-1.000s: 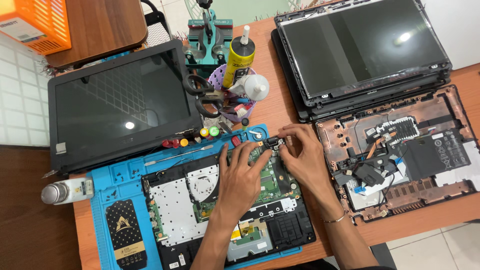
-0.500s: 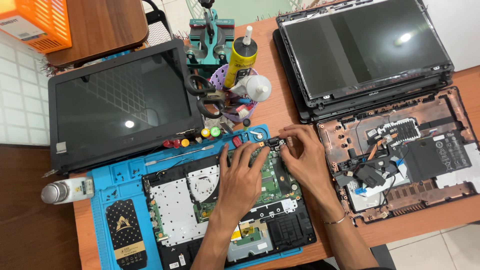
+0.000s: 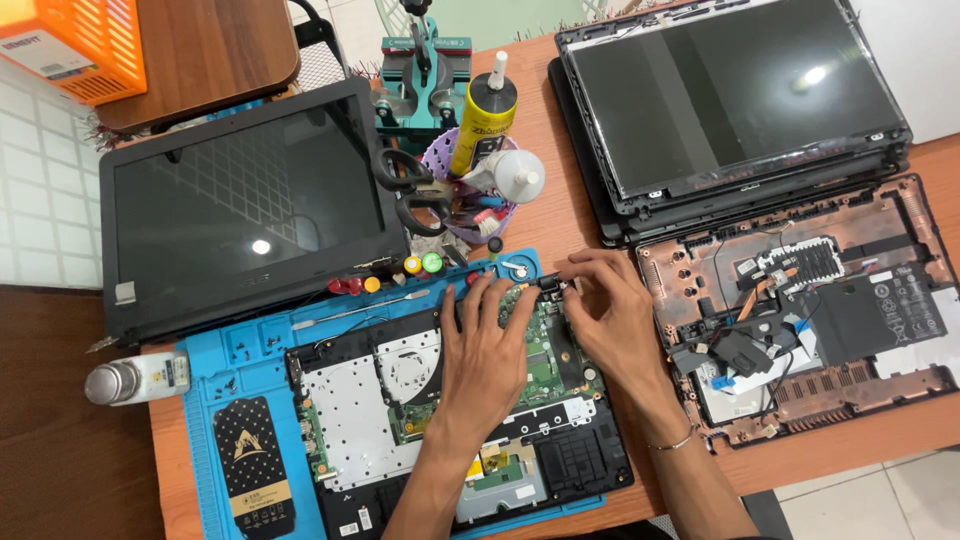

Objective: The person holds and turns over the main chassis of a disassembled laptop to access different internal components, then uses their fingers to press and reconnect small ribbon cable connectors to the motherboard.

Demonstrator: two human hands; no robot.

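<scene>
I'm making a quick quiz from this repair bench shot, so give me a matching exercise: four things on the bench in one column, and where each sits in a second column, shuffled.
Things:
1. left hand
2. yellow bottle
3. silver-capped bottle
4. stacked laptop screens

Places:
A. far right corner of the desk
B. standing in the purple tool cup
C. left of the blue mat
D. flat on the green circuit board

Pairs: 1-D, 2-B, 3-C, 4-A
</scene>
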